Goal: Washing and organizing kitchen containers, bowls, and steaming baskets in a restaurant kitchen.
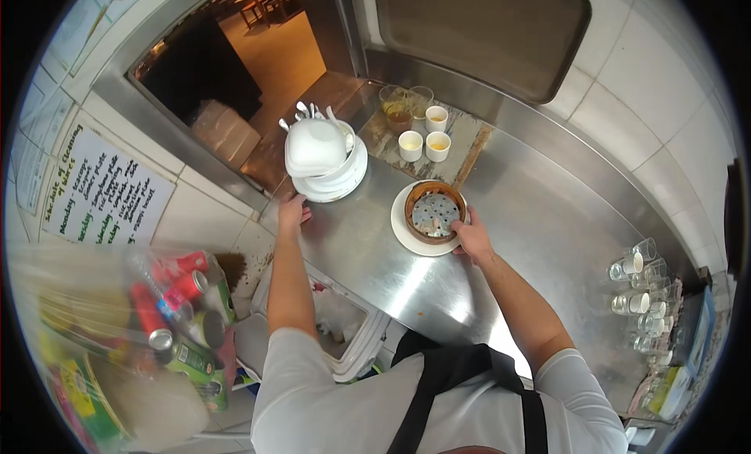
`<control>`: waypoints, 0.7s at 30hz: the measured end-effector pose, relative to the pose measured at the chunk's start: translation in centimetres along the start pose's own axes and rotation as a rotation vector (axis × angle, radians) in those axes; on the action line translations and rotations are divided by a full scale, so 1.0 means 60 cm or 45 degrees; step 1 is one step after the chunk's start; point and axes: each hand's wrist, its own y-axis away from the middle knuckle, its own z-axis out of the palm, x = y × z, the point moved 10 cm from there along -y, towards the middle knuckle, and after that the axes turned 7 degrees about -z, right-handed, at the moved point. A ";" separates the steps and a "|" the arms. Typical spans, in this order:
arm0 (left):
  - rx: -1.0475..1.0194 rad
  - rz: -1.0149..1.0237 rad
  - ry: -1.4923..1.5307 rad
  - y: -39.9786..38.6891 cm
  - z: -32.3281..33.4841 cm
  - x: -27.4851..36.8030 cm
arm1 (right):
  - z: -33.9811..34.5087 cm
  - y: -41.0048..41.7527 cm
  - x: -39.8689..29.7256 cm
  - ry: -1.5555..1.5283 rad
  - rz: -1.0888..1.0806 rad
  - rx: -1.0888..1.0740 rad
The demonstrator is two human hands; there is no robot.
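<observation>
My right hand (pixel 474 238) grips a white plate (pixel 405 237) at its right rim, with the thumb over the edge of a round bamboo steamer basket (pixel 437 238). The basket sits on the plate and has a perforated metal liner (pixel 434 210) with a few food scraps on it. My left hand (pixel 293 214) is at the near rim of a stack of white plates (pixel 346 187); whether its fingers close on the rim is unclear. White bowls (pixel 317 146) are piled on that stack, one upside down, with metal spoons (pixel 304 109) sticking out behind.
A worn board (pixel 381 140) carries white cups (pixel 437 146) and glasses (pixel 399 118). Several glasses and cups (pixel 638 303) stand at the steel counter's (pixel 528 178) right end. Below left are an open bin (pixel 352 360) and a clear bag of cans (pixel 193 357). A pass-through opening (pixel 234 90) lies beyond.
</observation>
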 end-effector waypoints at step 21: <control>-0.360 -0.015 -0.348 -0.005 0.072 -0.030 | -0.195 0.190 0.116 -0.556 0.261 0.111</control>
